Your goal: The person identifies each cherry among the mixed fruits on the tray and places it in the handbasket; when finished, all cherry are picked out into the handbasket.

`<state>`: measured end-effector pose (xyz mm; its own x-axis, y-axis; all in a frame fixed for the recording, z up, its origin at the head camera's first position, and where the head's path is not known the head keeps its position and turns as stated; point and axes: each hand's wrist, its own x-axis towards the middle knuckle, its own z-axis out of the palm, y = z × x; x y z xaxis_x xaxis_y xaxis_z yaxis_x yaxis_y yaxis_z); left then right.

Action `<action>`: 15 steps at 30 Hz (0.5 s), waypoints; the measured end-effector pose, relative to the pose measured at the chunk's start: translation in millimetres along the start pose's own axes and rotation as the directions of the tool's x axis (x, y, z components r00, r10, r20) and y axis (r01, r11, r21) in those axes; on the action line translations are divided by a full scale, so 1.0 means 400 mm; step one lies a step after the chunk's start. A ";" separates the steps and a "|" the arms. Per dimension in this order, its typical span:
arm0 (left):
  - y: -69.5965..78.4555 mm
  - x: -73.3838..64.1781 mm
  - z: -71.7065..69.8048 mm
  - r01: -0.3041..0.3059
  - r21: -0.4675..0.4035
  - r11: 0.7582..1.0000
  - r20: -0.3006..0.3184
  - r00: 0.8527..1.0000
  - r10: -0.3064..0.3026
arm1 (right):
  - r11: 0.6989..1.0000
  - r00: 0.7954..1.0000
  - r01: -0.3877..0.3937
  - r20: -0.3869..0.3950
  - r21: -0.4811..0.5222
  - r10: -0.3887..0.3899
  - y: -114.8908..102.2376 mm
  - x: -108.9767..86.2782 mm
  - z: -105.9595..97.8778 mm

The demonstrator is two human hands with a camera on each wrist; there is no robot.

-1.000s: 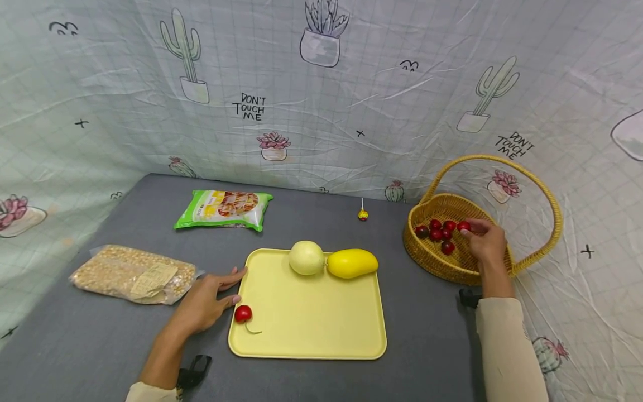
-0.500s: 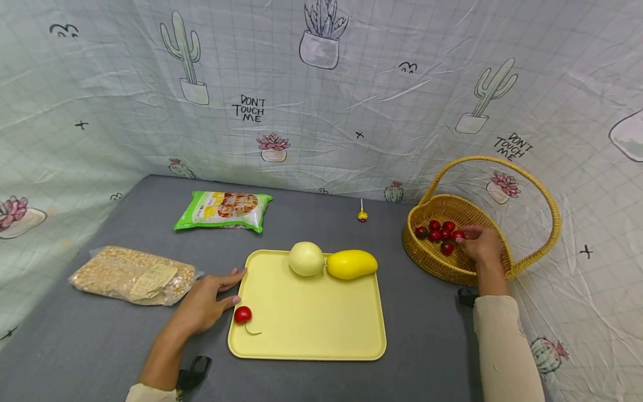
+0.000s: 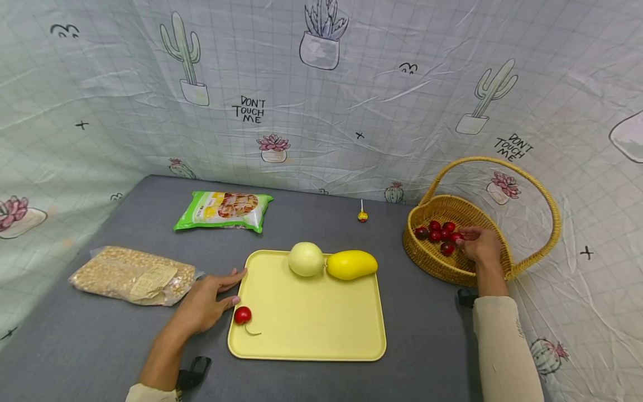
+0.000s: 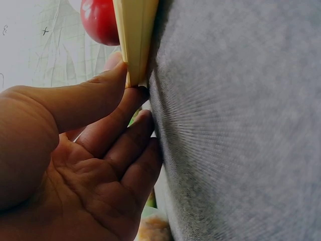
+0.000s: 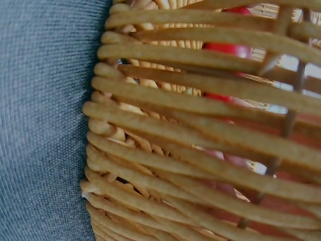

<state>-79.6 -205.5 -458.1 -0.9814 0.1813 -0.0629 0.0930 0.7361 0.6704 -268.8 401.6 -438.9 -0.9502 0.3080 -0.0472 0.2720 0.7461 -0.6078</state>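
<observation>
In the head view, my left hand (image 3: 203, 301) rests at the left edge of a yellow tray (image 3: 311, 335), thumb and fingertips touching its rim. A red cherry with a stem (image 3: 243, 315) lies on the tray near that hand. A pale green round fruit (image 3: 306, 259) and a yellow mango (image 3: 351, 264) lie along the tray's far side. My right hand (image 3: 483, 245) reaches into a wicker basket (image 3: 437, 267), its fingertips pinching a red cherry (image 3: 456, 237) low beside several other dark red cherries (image 3: 435, 235). The basket wall mostly hides that hand in the right wrist view.
Left of the tray lies a clear bag of corn kernels (image 3: 135, 274). Behind it is a green-edged food packet (image 3: 226, 210). A lollipop (image 3: 363, 215) lies near the back edge. The basket's tall handle (image 3: 547, 212) arches at the right, close to the cloth backdrop.
My right hand has lowered the cherry and moved slightly left, so it sits against the other cherries in the basket. My left hand and the tray have stayed in place.
</observation>
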 end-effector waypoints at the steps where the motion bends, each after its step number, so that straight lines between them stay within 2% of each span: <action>1: 0.000 0.000 0.000 0.002 0.001 1.000 0.001 1.000 -0.002 | 1.000 1.000 -0.009 -0.002 0.016 0.009 -0.001 -0.002 0.000; 4: -0.001 -0.001 0.001 0.008 0.000 1.000 0.004 1.000 -0.008 | 0.998 0.999 -0.032 -0.023 0.059 0.033 -0.004 -0.006 0.002; 7: -0.001 -0.001 0.001 0.011 -0.003 1.000 0.008 1.000 -0.011 | 0.996 0.996 -0.024 -0.080 0.083 0.030 -0.007 -0.008 0.004; 15: -0.006 0.002 0.002 0.014 -0.003 1.000 0.008 1.000 -0.014 | 0.989 0.971 0.091 -0.230 0.114 -0.063 -0.019 -0.016 0.006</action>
<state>-80.4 -206.5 -460.5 -0.9813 0.1764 -0.0777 0.0791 0.7364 0.6719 -265.1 392.5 -436.0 -0.9050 0.3878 0.1747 0.1651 0.6988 -0.6960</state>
